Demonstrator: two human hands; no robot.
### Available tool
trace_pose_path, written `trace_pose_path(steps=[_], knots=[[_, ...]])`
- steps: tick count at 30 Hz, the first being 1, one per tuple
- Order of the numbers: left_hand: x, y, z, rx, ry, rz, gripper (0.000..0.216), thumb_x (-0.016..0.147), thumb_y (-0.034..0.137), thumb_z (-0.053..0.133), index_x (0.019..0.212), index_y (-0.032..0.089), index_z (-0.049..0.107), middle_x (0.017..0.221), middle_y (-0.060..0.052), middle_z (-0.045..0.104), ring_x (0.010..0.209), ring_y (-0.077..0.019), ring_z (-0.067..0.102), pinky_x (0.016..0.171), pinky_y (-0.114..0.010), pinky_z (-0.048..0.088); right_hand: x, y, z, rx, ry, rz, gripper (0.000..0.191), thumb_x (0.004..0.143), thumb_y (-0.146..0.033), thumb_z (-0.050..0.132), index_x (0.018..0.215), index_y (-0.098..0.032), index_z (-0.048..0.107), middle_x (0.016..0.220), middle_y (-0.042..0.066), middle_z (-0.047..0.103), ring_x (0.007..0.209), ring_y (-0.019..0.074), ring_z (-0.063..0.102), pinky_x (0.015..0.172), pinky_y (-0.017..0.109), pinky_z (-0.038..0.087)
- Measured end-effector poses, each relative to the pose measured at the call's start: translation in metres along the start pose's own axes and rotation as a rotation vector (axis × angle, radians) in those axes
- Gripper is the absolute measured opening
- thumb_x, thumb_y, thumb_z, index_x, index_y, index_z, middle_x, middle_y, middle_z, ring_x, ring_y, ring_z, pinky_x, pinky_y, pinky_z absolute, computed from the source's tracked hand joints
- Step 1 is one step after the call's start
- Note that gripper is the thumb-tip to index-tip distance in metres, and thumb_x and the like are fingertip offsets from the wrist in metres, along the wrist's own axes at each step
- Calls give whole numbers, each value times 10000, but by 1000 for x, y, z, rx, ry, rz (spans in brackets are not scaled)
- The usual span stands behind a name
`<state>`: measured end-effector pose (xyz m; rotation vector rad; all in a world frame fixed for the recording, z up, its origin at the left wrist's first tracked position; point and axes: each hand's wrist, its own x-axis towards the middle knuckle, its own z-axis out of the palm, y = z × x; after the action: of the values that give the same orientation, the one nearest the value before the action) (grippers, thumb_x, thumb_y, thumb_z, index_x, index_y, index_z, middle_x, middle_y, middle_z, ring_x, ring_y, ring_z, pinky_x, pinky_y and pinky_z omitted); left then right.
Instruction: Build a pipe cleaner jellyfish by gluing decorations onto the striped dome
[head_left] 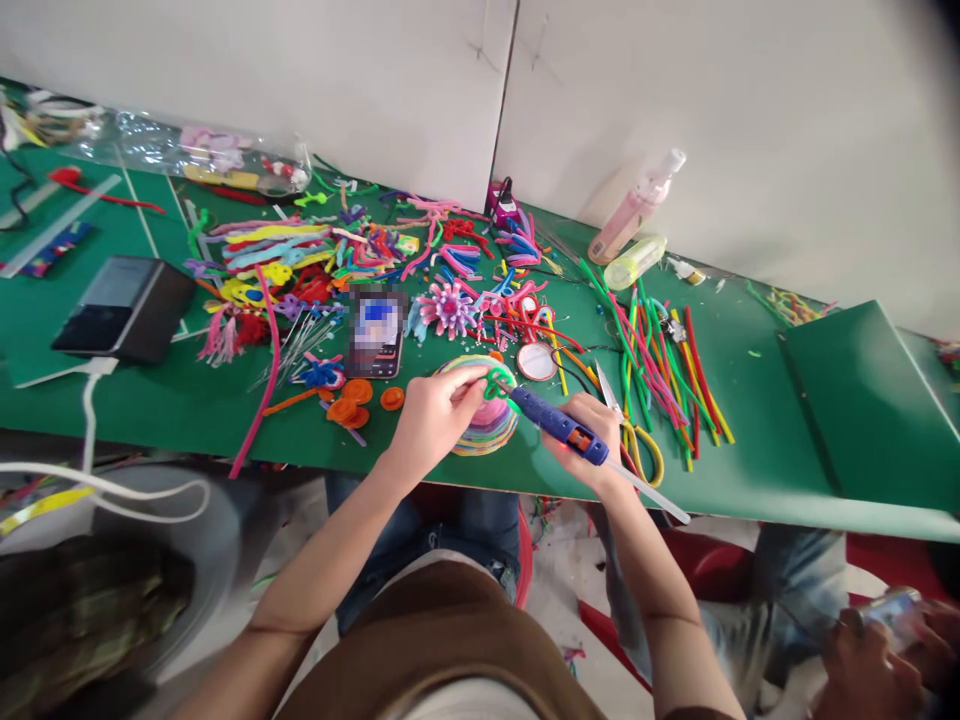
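Observation:
Between the fingertips of my left hand (pixel 437 412) is a small green looped pipe-cleaner piece (pixel 496 384). My right hand (pixel 583 440) is wrapped round a blue hot glue gun (pixel 559 420), and a clear glue stick (pixel 652 493) juts from its back end. The gun's nozzle points left and reaches the green piece; whether it touches is too small to tell. Under both lies a round mat with striped rainbow colours (pixel 480 440). Orange coiled discs (pixel 349 403) lie left of my left hand. Scissors with yellow handles (pixel 643 452) rest just right of my right hand.
Piles of coloured pipe cleaners (pixel 285 245) cover the back left, with a phone (pixel 376 332) before them. Loose pipe cleaners (pixel 675 370) lie at the right, near a pink bottle (pixel 637 208). A black box-shaped device (pixel 124 310) stands left. Another person's hands (pixel 885 650) hold a phone at lower right.

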<state>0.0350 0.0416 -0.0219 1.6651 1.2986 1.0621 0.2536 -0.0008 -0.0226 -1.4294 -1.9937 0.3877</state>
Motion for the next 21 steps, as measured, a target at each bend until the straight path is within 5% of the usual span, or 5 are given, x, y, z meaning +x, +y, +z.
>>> trace_pose_path(steps=[21], knots=[[0, 1, -1, 113, 24, 70, 221, 845, 245, 561, 961, 185, 740, 841, -50, 770, 716, -207, 731, 657, -274, 568, -4, 2, -1, -61, -8, -25, 221, 801, -345, 566, 623, -235, 494, 572, -7, 513, 582, 152, 487, 567, 292, 379]])
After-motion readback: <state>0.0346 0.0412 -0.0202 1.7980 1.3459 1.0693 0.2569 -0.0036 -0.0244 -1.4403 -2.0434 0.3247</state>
